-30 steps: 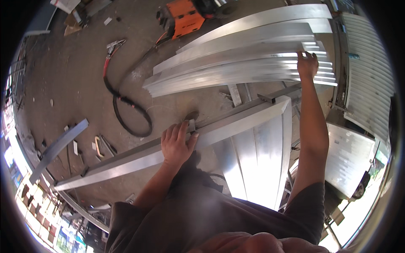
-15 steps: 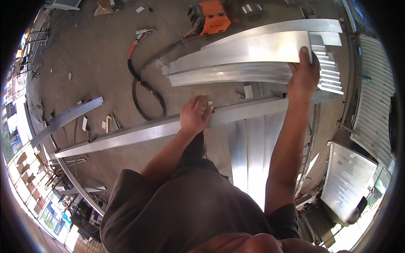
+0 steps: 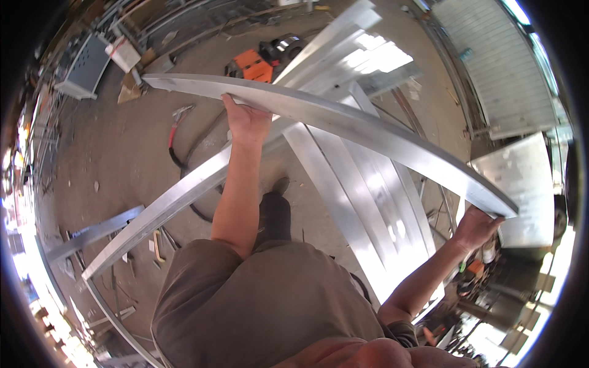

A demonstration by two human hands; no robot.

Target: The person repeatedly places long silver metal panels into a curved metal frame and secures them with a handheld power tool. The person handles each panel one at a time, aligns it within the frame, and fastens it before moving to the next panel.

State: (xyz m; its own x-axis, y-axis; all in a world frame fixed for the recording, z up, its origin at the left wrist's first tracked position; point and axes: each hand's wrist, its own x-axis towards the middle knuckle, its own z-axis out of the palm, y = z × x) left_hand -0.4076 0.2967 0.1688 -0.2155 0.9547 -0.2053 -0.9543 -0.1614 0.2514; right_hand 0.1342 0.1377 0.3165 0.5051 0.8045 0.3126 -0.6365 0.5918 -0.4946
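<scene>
A long silvery metal plank (image 3: pixel 343 122) is up in the air across my front, slanting from the far left to the near right. My left hand (image 3: pixel 248 121) is closed on its underside left of the middle, thumb along the edge and the other fingers hidden behind it. At the plank's near right end my right hand (image 3: pixel 477 228) grips the bottom edge, its fingertips partly out of sight. Below the plank runs a long metal frame bar (image 3: pixel 165 184). Several similar planks (image 3: pixel 362 190) lie side by side between the frame and my right arm.
A stack of metal planks (image 3: pixel 343 46) lies at the far middle. Left of it stands an orange machine (image 3: pixel 251 65), with a red and black torch cable (image 3: pixel 173 136) on the floor. A corrugated panel (image 3: pixel 500 67) and a pale sheet (image 3: pixel 521 184) are at the right.
The plank has come off the far stack and swung toward me and to the right. My left hand has left the frame bar and now grips the plank; my view has turned.
</scene>
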